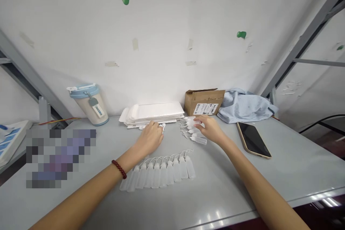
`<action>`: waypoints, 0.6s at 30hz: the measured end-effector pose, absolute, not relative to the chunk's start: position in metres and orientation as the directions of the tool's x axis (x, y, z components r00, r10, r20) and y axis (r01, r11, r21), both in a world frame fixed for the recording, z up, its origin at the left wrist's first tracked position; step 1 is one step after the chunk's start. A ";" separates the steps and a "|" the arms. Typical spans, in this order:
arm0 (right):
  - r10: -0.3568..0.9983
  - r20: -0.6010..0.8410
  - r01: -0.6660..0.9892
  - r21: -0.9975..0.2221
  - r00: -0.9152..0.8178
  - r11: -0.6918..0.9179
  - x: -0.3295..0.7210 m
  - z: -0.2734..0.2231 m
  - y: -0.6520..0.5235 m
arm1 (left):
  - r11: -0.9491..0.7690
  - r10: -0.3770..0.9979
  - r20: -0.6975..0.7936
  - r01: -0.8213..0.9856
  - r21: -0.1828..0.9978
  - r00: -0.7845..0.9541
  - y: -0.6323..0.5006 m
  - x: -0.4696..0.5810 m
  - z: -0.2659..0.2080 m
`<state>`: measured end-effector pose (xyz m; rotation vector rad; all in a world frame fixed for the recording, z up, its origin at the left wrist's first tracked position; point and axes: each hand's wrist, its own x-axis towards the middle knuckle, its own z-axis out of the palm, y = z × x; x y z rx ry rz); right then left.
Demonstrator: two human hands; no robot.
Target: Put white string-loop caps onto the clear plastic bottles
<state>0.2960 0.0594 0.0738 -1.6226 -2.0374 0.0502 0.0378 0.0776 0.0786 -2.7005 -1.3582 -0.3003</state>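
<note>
My left hand (pixel 151 137) rests knuckles-up in front of a stack of flat white boxes (pixel 156 110). Its fingers curl down and hide what they hold, if anything; small white bits show beside the fingertips. At a loose pile of small translucent plastic tubes with white cord loops (pixel 198 139), my right hand (pixel 208 127) has thumb and fingers closed around one tube at the pile's far end. Nearer to me, several more such tubes lie side by side in a neat row (pixel 163 174), loops pointing away; my left wrist covers part of the row's left end.
A blue-lidded cup (pixel 90 106) stands at the back left, with a blurred-out patch (pixel 60 158) before it. Against the wall are an opened cardboard box (pixel 205 102) and a crumpled light-blue cloth (pixel 242 106). A phone (pixel 253 139) lies at the right.
</note>
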 end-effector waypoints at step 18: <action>0.956 0.264 0.950 -0.246 -0.125 0.192 0.297 0.080 0.056 | -0.486 0.874 0.236 0.765 0.423 0.425 0.058 0.011 0.079</action>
